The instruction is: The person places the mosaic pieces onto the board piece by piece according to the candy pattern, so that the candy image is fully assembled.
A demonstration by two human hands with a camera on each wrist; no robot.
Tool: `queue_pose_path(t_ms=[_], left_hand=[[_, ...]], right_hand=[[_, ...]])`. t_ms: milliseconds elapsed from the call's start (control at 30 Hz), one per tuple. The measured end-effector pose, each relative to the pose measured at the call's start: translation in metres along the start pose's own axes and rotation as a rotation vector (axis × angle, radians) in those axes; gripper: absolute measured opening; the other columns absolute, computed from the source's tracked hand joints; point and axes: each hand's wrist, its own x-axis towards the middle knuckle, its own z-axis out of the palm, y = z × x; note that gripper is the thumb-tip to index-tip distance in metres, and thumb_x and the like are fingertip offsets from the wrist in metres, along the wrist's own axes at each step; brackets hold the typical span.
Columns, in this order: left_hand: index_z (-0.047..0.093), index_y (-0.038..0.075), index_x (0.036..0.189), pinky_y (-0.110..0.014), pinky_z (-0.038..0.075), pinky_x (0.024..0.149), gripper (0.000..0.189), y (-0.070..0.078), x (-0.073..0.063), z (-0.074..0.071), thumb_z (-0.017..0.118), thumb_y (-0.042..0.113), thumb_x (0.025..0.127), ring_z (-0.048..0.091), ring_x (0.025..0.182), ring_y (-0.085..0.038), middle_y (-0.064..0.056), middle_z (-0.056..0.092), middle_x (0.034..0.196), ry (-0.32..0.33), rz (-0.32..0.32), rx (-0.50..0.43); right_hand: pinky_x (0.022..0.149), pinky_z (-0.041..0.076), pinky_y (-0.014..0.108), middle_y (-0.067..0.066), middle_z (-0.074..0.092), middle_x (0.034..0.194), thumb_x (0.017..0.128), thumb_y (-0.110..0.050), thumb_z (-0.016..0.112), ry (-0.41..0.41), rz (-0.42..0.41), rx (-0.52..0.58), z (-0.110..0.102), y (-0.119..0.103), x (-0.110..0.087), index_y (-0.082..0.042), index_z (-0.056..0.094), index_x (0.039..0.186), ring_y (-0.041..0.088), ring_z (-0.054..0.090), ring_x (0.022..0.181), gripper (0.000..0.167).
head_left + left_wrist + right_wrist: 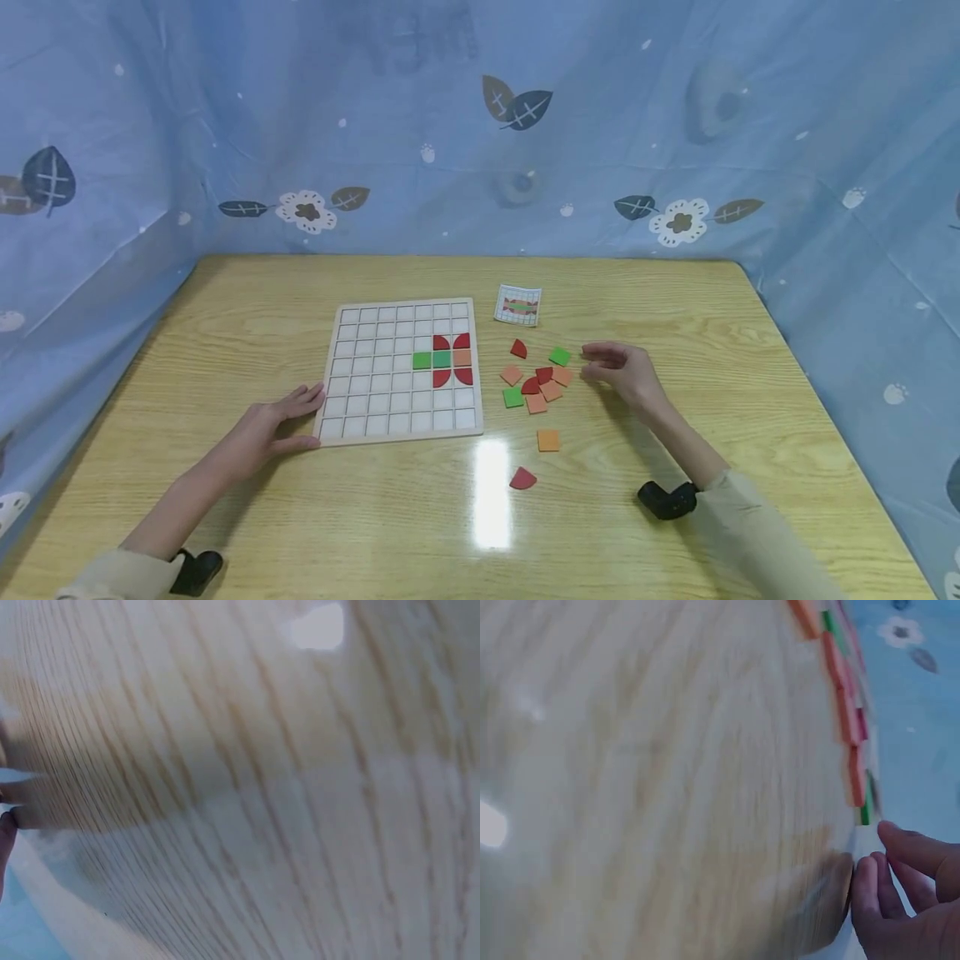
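In the head view, a white grid board [375,364] with a wooden frame lies left of centre. Red quarter-circle pieces [441,379], green squares [422,361] and an orange square [462,358] fill some cells on its right side. My left hand [273,425] rests at the board's left edge, fingers and thumb spread and touching the frame. Beside the loose pieces, my right hand [624,375] hovers with loosely bent fingers, just right of a green square [559,357]. The right wrist view shows the thumb and fingers [866,889] with nothing visible between them.
A small pattern card [518,305] lies behind the loose pieces. Several orange squares [536,404] and red quarter circles [519,348] are scattered right of the board. Nearer me lie an orange square [548,440] and a red quarter circle [522,478]. Blue cloth [420,167] hangs around the table.
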Motion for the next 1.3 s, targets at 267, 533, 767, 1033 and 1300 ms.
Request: queue_pose_path(t_ms=[267, 533, 767, 1033, 1300], left_hand=[[0.051, -0.007, 0.133, -0.048, 0.034, 0.103, 0.068, 0.000, -0.001, 0.000, 0.076, 0.027, 0.080, 0.038, 0.129, -0.048, -0.022, 0.045, 0.141, 0.004, 0.003, -0.011], [0.051, -0.006, 0.134, -0.044, 0.033, 0.106, 0.069, -0.001, -0.001, 0.001, 0.075, 0.028, 0.080, 0.037, 0.130, -0.047, -0.021, 0.045, 0.142, 0.004, 0.001, -0.016], [0.051, -0.006, 0.134, -0.051, 0.034, 0.102, 0.068, 0.001, -0.001, 0.001, 0.076, 0.027, 0.080, 0.037, 0.130, -0.047, -0.022, 0.044, 0.141, 0.002, 0.001, -0.015], [0.051, -0.007, 0.133, -0.045, 0.035, 0.105, 0.067, 0.001, -0.001, 0.002, 0.076, 0.025, 0.079, 0.039, 0.129, -0.048, -0.022, 0.045, 0.140, 0.014, 0.011, -0.012], [0.051, -0.006, 0.134, -0.025, 0.029, 0.109, 0.068, -0.001, -0.002, 0.003, 0.076, 0.026, 0.080, 0.038, 0.129, -0.047, -0.021, 0.045, 0.141, 0.017, 0.008, -0.019]], right_hand=[[0.069, 0.051, 0.014, 0.022, 0.069, 0.100, 0.083, -0.003, 0.075, 0.030, -0.087, -0.202, 0.007, -0.003, 0.017, 0.008, 0.068, 0.108, 0.031, 0.068, 0.089, 0.029], [0.067, 0.051, 0.019, 0.018, 0.070, 0.090, 0.078, 0.000, 0.077, 0.032, -0.118, -0.261, 0.014, -0.006, 0.029, 0.007, 0.070, 0.099, 0.028, 0.066, 0.083, 0.023], [0.081, 0.056, 0.039, 0.024, 0.068, 0.105, 0.087, 0.004, 0.067, -0.051, -0.182, -0.267, 0.007, -0.005, 0.036, 0.009, 0.066, 0.110, 0.035, 0.066, 0.095, 0.024], [0.078, 0.055, 0.037, 0.023, 0.068, 0.104, 0.083, 0.000, 0.073, -0.092, -0.169, -0.302, 0.001, -0.005, 0.039, 0.009, 0.067, 0.107, 0.033, 0.065, 0.092, 0.027], [0.077, 0.056, 0.042, 0.024, 0.068, 0.099, 0.083, -0.002, 0.073, -0.093, -0.225, -0.402, 0.002, -0.004, 0.040, 0.011, 0.068, 0.105, 0.035, 0.066, 0.088, 0.026]])
